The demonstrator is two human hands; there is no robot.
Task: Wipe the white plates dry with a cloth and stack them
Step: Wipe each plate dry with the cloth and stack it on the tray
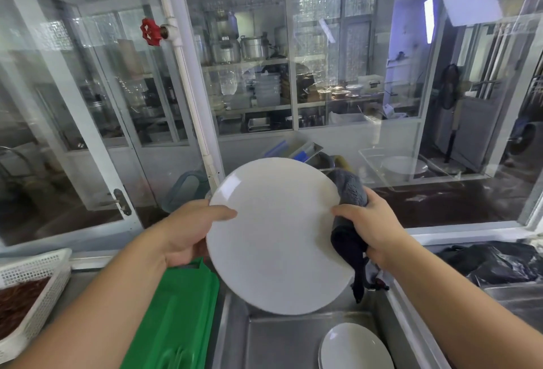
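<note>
Plainly the plate (276, 236) was the centre of things: a large white one, held tilted in the air above the sink (282, 336), its face turned toward the person. The left hand (188, 233) gripped its left rim, thumb laid over the face and fingers curled behind. The right hand (373, 227) was clenched round a dark grey cloth (349, 218), which it pressed against the plate's right edge; the cloth wrapped that rim and a loose tail of it hung down below the hand. I judged the plate stiff, glazed and fairly heavy for its width, slick where still wet and quick to chip if it knocked the steel, so the rim was the place to hold it, with the thumb on top as it was, and the soft, limp cloth would give the better grip on the other side. As for numbers, I counted one plate in hand and a small pile of plates (355, 348) lying in the sink below it, at least two by their edges, though I could not tell exactly. One cloth was in use. Left of the sink lay one green board (176, 310), and farther left one white basket (32, 274).
</note>
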